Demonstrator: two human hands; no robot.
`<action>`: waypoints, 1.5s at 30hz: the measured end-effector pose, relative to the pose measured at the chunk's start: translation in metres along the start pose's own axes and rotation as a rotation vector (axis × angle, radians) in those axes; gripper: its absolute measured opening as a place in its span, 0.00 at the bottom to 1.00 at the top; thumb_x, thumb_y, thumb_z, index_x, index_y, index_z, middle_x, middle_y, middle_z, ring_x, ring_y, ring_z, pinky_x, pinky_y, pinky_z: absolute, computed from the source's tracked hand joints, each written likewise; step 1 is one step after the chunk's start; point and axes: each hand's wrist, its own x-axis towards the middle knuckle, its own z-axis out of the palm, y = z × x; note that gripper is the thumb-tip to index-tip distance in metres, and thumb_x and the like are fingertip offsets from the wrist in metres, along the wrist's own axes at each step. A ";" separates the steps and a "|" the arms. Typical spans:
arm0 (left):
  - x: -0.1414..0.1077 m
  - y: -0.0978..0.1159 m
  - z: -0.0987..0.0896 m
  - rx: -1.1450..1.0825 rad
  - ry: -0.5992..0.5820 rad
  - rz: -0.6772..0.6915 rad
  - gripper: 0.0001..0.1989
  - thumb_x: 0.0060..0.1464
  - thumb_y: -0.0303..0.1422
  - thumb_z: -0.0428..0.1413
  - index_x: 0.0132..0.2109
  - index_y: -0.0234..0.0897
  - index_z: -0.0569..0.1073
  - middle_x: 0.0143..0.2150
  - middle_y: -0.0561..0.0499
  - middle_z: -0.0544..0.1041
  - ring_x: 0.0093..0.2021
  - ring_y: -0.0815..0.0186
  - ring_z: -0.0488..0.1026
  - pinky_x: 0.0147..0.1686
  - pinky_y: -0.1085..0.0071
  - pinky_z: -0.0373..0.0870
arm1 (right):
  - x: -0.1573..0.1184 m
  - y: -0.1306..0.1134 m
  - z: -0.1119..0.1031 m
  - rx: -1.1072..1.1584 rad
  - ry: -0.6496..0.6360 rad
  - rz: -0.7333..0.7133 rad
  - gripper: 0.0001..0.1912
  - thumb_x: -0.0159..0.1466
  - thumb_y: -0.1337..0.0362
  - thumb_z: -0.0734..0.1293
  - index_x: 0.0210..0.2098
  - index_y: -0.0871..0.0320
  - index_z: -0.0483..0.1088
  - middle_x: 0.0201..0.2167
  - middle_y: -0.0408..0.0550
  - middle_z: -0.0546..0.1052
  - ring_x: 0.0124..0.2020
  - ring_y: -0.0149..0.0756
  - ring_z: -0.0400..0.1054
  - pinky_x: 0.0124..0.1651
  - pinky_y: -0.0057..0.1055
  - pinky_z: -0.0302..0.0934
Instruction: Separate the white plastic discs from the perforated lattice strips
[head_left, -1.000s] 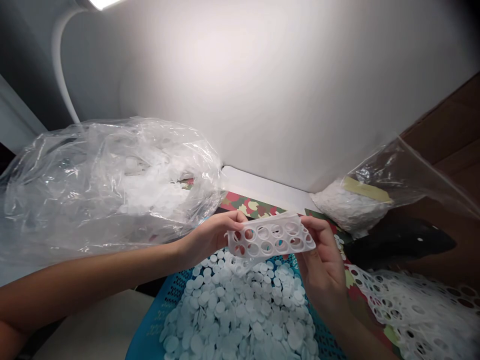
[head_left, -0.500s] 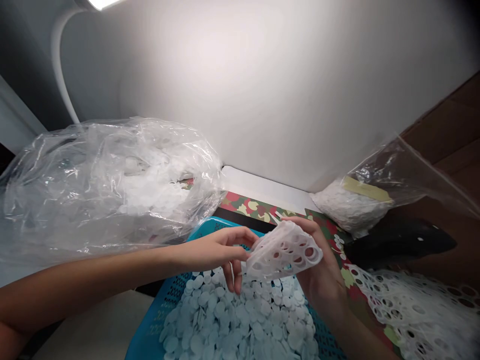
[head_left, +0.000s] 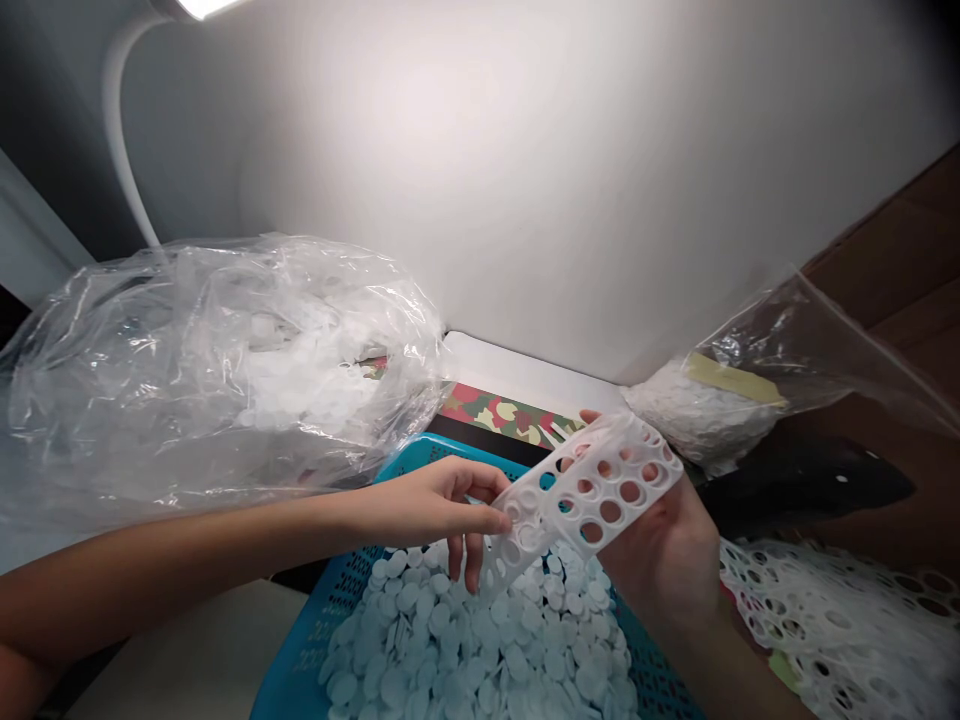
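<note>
Both hands hold a translucent white plastic sheet (head_left: 551, 515) punched with rows of round holes. It is tilted above the basket, with its holes facing me. My left hand (head_left: 450, 505) pinches the left end between thumb and index finger, the other fingers hanging down. Around the right end curls my right hand (head_left: 667, 555), its fingers mostly hidden behind the sheet. Below them, many small white discs (head_left: 465, 640) fill a blue plastic basket (head_left: 300, 640) with slotted walls.
On the left bulges a large clear plastic bag (head_left: 187, 370) with white pieces inside. A smaller bag (head_left: 697, 410) with a yellow label stands at right. Punched sheets (head_left: 862, 620) are piled at lower right, near a black object (head_left: 810, 485). A lamp (head_left: 116, 110) arches at upper left.
The sheet has opened out flatter and turned so its hole rows face me. My right hand has moved slightly right; my left hand has barely moved.
</note>
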 end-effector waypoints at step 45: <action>0.001 0.002 0.001 -0.072 0.067 0.042 0.11 0.62 0.38 0.50 0.36 0.35 0.70 0.24 0.54 0.76 0.21 0.73 0.73 0.22 0.79 0.65 | 0.002 0.010 0.002 0.230 0.263 0.296 0.13 0.58 0.60 0.70 0.43 0.46 0.69 0.32 0.37 0.73 0.27 0.23 0.66 0.28 0.16 0.61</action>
